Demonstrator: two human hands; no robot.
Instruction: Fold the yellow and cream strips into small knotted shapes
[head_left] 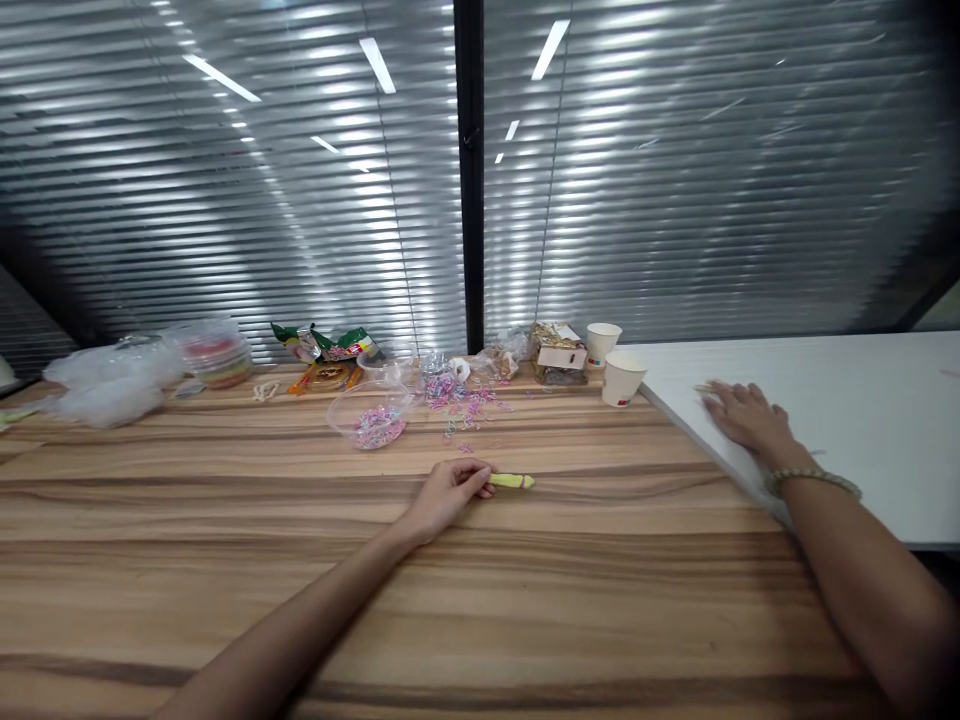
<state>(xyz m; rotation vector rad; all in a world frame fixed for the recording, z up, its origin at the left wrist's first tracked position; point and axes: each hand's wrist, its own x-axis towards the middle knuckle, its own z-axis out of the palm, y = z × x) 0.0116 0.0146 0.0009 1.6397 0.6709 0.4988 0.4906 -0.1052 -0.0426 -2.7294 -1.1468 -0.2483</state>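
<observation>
Nearest: both forearms (322,620), reaching over the wood-grain counter (480,640). Left hand (450,487): fingers clamped on one end of a yellow-green stick (513,481), around mid-counter; banded tip projects rightward, presumably gripped thus to leave that end exposed. Right hand (750,420): over the white surface (885,430), blurred; cannot tell whether its fingers close on anything. Small pastel pieces (379,427) lie partly in a clear bowl (341,412), probably for containment, partly loose beside it.

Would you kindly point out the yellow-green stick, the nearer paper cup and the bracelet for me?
Yellow-green stick (512,481): head view, middle of its exposed length.
Nearer paper cup (623,380): head view, middle of its outer wall.
Bracelet (817,475): head view, upper side of the band.
</observation>
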